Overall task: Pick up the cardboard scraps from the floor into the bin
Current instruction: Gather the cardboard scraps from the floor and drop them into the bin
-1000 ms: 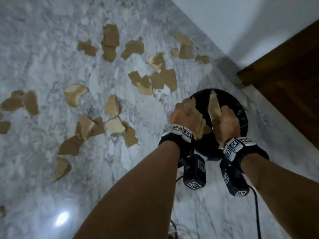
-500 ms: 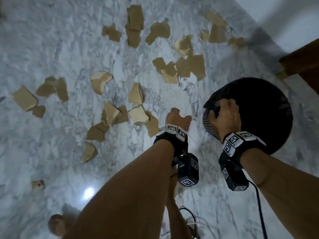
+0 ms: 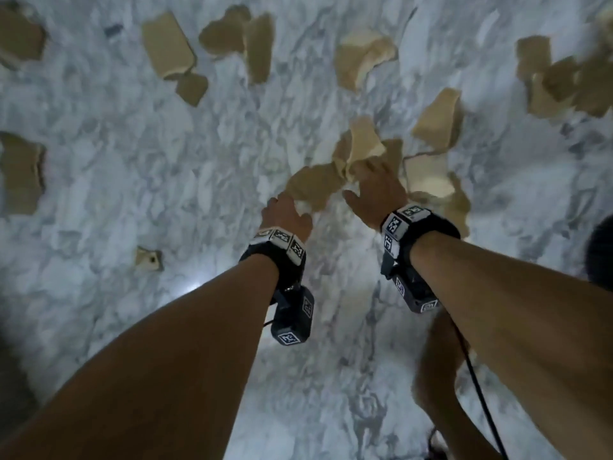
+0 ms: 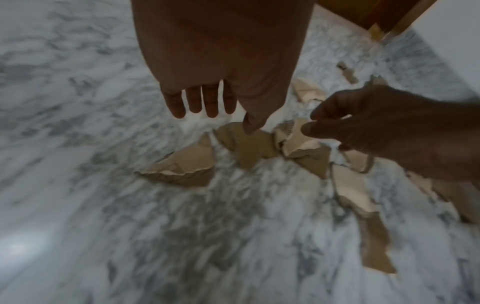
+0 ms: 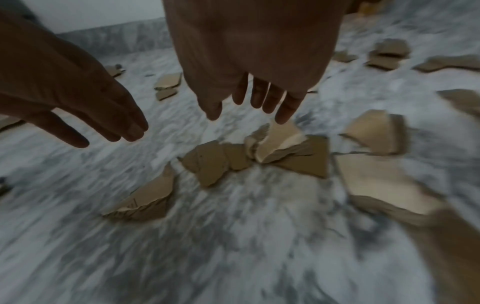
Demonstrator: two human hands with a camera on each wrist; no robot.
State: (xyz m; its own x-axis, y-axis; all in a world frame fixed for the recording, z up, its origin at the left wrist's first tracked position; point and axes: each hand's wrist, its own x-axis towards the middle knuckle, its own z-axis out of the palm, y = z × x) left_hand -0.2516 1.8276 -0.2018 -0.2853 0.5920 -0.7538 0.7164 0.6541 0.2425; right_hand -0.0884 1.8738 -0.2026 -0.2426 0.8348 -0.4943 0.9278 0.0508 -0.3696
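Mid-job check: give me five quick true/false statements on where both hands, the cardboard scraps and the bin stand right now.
1. Both hands are empty. True: the left hand and right hand have their fingers spread, holding nothing.
2. The floor has been cleared of cardboard. False: many cardboard scraps lie on the marble floor.
3. The hands reach toward a cluster of scraps. True.
4. The right hand grips the bin. False: only a dark edge of the bin shows at the head view's right border, apart from both hands.
5. The left hand pinches a scrap. False: its fingers are straight, above the floor.
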